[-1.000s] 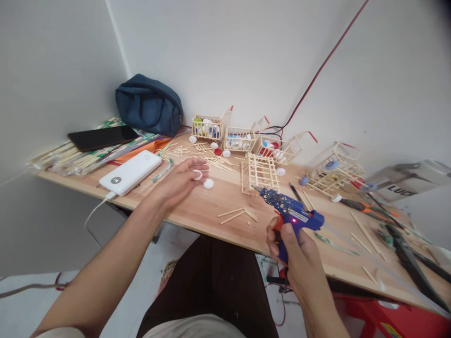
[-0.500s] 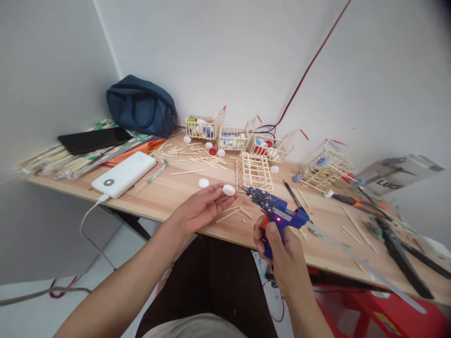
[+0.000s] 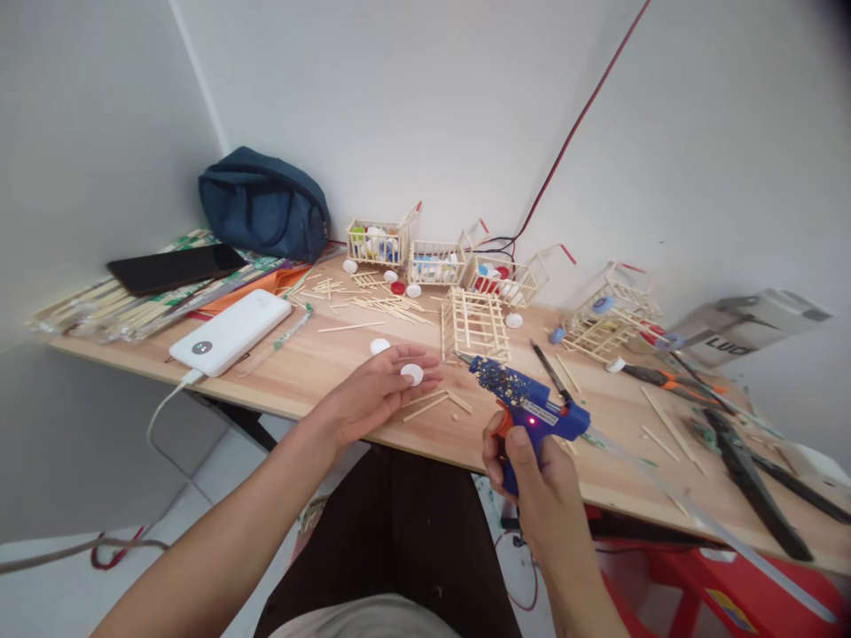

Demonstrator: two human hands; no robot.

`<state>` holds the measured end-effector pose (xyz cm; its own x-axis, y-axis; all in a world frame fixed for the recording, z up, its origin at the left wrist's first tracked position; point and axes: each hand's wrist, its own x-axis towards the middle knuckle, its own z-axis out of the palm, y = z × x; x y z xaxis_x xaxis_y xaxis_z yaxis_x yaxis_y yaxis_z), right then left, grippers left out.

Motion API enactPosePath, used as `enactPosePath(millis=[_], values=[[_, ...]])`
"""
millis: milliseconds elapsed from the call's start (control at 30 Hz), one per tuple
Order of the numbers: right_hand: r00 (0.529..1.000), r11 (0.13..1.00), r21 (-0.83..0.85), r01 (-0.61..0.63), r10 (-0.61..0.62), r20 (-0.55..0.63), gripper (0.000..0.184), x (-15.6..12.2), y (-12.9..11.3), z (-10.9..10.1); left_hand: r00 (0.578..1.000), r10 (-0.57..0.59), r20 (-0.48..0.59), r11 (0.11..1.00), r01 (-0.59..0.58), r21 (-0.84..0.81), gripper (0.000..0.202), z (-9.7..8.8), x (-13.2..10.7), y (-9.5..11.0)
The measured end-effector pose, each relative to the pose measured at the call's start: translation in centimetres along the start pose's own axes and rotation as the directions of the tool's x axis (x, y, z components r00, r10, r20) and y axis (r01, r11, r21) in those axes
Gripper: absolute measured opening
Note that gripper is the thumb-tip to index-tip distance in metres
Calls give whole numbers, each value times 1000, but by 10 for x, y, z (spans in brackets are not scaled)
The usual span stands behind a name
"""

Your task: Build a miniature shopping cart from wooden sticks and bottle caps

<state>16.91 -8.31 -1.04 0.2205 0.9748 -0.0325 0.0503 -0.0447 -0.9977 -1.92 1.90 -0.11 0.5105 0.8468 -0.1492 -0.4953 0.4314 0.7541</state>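
My left hand (image 3: 376, 390) is held palm up over the front of the wooden table (image 3: 312, 372), its fingers curled around a white bottle cap (image 3: 411, 374). My right hand (image 3: 532, 470) grips a blue hot glue gun (image 3: 532, 408) with a lit red light. The gun's nozzle points left toward the cap, a short gap away. A second white cap (image 3: 379, 346) lies on the table just behind my left hand. A wooden stick cage (image 3: 475, 323) stands behind the gun's tip.
Several small stick carts (image 3: 439, 259) filled with coloured caps line the back wall. Loose sticks (image 3: 392, 306) are scattered mid-table. A white power bank (image 3: 230, 330), a black phone (image 3: 176, 268) and a blue pouch (image 3: 262, 204) sit at left. Pliers and cutters (image 3: 724, 425) lie at right.
My left hand picked a white cap off the table and drew it back toward me, next to the glue gun. My right hand kept hold of the gun and shifted slightly.
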Motion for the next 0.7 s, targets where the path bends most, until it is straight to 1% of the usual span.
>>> enactPosePath(millis=[67, 133, 233, 300, 433, 533, 633, 700], values=[[1000, 1000, -5, 5, -6, -26, 43, -1, -2, 2, 1000, 15, 12, 999, -15, 38, 26, 0, -2, 1], [999, 1000, -10, 8, -8, -38, 44, -1, -5, 4, 999, 33, 2, 996, -33, 87, 25, -1, -2, 1], [1000, 1000, -5, 29, -29, -2, 46, 0, -8, 3, 998, 64, 7, 986, -65, 154, 23, -4, 4, 2], [999, 999, -2, 43, -43, 18, 46, 1, -8, 1, 997, 77, -2, 984, -75, 161, 22, -7, 8, 1], [998, 999, 3, 46, -47, 33, 46, 0, -8, -2, 995, 77, -59, 994, -71, 88, 27, -7, 14, -1], [999, 999, -3, 38, -38, 38, 46, -1, -8, -3, 998, 60, -37, 997, -58, 40, 33, -6, 17, -3], [999, 1000, -15, 25, -25, 44, 47, -1, -9, -5, 997, 81, -13, 997, -81, -19, 33, -4, 21, -6], [999, 999, -35, 17, -15, 41, 48, -2, -9, -7, 996, 86, 22, 994, -84, -66, 32, -2, 23, -7]])
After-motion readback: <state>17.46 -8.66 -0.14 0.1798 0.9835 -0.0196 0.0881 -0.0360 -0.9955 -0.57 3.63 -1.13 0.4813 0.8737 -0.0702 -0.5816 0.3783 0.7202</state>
